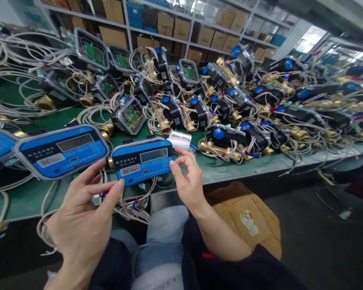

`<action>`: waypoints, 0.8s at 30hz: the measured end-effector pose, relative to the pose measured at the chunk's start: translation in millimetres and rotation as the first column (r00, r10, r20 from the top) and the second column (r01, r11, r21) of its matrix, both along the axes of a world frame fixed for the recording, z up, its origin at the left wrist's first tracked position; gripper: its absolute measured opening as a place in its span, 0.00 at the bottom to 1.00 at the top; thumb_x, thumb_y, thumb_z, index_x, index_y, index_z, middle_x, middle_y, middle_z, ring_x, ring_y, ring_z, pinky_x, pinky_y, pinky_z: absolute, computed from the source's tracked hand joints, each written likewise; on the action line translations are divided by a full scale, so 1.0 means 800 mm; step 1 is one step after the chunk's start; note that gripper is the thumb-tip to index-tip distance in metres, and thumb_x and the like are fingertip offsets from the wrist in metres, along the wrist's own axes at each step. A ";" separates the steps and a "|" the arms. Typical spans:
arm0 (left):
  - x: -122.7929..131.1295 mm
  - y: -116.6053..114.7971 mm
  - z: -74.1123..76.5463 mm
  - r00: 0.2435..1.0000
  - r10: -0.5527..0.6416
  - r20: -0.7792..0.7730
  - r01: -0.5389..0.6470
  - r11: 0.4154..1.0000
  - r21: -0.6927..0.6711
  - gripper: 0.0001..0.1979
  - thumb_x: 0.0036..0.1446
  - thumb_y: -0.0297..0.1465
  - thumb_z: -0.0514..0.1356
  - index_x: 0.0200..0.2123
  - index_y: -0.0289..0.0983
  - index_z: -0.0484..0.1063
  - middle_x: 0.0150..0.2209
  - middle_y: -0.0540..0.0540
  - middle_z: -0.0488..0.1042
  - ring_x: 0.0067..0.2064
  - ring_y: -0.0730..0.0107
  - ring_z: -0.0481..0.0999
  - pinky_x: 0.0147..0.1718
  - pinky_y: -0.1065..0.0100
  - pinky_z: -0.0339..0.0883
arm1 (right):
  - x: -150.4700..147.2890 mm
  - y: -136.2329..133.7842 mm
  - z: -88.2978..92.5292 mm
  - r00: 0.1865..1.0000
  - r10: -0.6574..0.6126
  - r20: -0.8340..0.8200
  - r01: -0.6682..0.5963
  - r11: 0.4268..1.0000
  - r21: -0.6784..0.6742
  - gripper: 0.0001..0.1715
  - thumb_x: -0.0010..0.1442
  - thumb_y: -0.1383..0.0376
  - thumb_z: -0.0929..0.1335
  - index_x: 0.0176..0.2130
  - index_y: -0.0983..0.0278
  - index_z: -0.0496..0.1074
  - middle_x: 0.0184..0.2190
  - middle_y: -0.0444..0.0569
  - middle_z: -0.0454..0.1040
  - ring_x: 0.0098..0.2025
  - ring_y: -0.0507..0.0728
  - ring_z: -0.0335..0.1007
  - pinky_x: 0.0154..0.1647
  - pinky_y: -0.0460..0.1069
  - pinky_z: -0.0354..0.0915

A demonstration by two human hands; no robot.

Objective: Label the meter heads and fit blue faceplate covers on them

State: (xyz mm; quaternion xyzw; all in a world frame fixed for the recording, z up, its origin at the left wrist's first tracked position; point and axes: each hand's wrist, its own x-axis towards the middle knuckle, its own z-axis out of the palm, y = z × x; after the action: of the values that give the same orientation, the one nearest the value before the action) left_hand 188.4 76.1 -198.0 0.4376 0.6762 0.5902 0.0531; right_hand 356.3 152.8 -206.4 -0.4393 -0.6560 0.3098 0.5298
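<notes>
A green desk stretches across the view, its far side crowded with brass-piped meters and looped pale cables. At its near edge the left hand pinches the lower left corner of a blue-faced meter between thumb and forefinger. The right hand has its thumb on the opposite side, forefinger curled close; whether it grips, I cannot tell. A second display unit stands just left. Smallest, a whitish cylinder lies just above the right forefinger.
</notes>
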 end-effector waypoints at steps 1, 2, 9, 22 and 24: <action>0.002 0.002 -0.005 0.997 -0.028 0.067 0.027 1.000 0.009 0.07 0.50 0.38 0.68 0.29 0.41 0.77 0.53 0.47 0.76 0.55 0.58 0.75 0.56 0.52 0.69 | 0.001 0.004 -0.003 0.999 0.045 -0.025 -0.046 0.997 -0.055 0.09 0.63 0.62 0.66 0.31 0.62 0.67 0.49 0.56 0.74 0.54 0.60 0.70 0.55 0.55 0.64; 0.005 0.004 -0.009 0.989 -0.049 0.142 0.046 0.999 0.025 0.07 0.49 0.36 0.68 0.29 0.40 0.77 0.55 0.46 0.75 0.55 0.57 0.74 0.57 0.52 0.68 | 0.001 0.007 -0.005 0.995 0.085 -0.057 -0.091 0.990 -0.105 0.09 0.63 0.61 0.66 0.31 0.61 0.66 0.49 0.56 0.75 0.53 0.60 0.72 0.53 0.54 0.65; 0.014 0.004 -0.004 0.918 0.026 0.395 -0.011 0.999 -0.040 0.07 0.46 0.34 0.70 0.27 0.39 0.78 0.47 0.45 0.80 0.52 0.56 0.77 0.54 0.57 0.72 | 0.000 0.006 -0.003 0.979 0.132 -0.157 -0.166 0.960 -0.228 0.10 0.61 0.60 0.68 0.31 0.61 0.67 0.47 0.53 0.77 0.48 0.58 0.75 0.48 0.52 0.69; 0.007 0.002 -0.007 0.928 0.030 0.372 -0.003 0.997 -0.074 0.08 0.45 0.34 0.70 0.27 0.38 0.77 0.47 0.45 0.80 0.52 0.57 0.77 0.53 0.58 0.73 | -0.006 0.003 -0.007 0.993 0.080 -0.083 -0.093 0.980 -0.175 0.08 0.61 0.63 0.69 0.29 0.62 0.70 0.43 0.51 0.76 0.45 0.57 0.74 0.45 0.51 0.70; 0.007 0.001 -0.009 0.930 0.009 0.367 0.012 0.998 -0.055 0.07 0.46 0.34 0.70 0.28 0.38 0.77 0.48 0.46 0.80 0.52 0.59 0.78 0.52 0.62 0.74 | -0.006 0.004 -0.008 0.995 0.074 -0.072 -0.086 0.982 -0.168 0.08 0.60 0.63 0.69 0.29 0.62 0.70 0.43 0.50 0.76 0.44 0.57 0.74 0.45 0.51 0.70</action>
State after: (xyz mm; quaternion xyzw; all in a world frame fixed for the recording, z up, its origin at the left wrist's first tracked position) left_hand 194.1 76.7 -204.8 0.3185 0.6705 0.6421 0.1915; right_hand 351.4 155.9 -212.5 -0.4461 -0.6264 0.4003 0.4983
